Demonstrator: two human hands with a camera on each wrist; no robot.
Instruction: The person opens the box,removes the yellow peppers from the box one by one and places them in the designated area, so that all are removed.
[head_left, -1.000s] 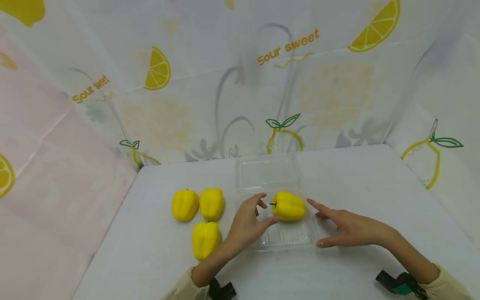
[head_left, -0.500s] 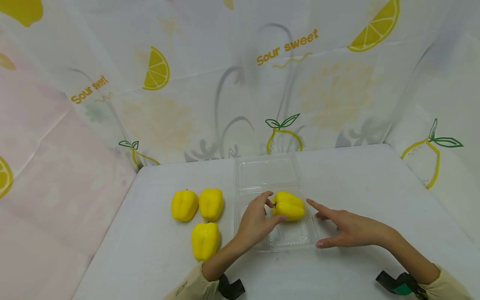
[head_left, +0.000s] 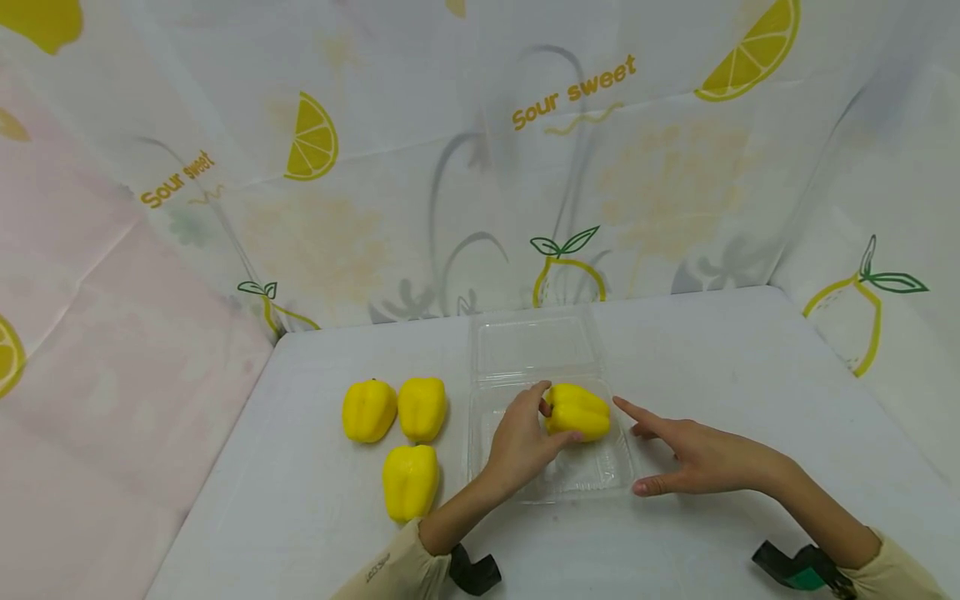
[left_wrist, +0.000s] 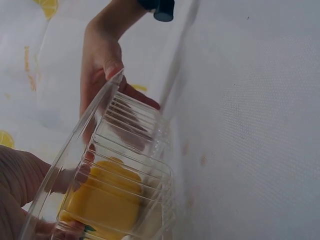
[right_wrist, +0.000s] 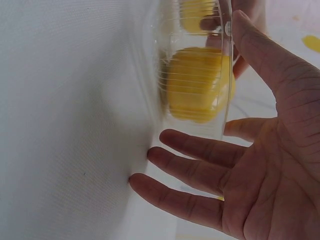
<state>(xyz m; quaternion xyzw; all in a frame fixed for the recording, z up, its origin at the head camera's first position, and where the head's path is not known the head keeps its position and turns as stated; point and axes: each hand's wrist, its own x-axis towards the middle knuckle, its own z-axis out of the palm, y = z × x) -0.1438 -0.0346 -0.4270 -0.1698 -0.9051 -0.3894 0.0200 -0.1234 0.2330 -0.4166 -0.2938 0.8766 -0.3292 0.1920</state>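
Observation:
One yellow bell pepper [head_left: 583, 412] lies on its side in the base of a clear plastic clamshell box [head_left: 592, 477], its stem end to the left. My left hand [head_left: 521, 437] reaches over the box and holds that pepper by its stem end, thumb along the near side and curled fingers at the far side. Through the box wall in the left wrist view, the pepper [left_wrist: 105, 200] shows between thumb and fingers. My right hand [head_left: 693, 458] stays beside the box's right edge, fingers spread and holding nothing. In the right wrist view its thumb is right at the rim.
Left of the box, three more yellow bell peppers lie on the white table: a back left one [head_left: 369, 411], one beside it [head_left: 422, 409] and a nearer one [head_left: 411, 483]. The box's lid [head_left: 536, 343] lies folded back toward the lemon-printed curtain [head_left: 660, 200].
My left hand has moved right, from just beside the pepper in the box to around its stem end. The pepper has stayed in place, and so has my right hand.

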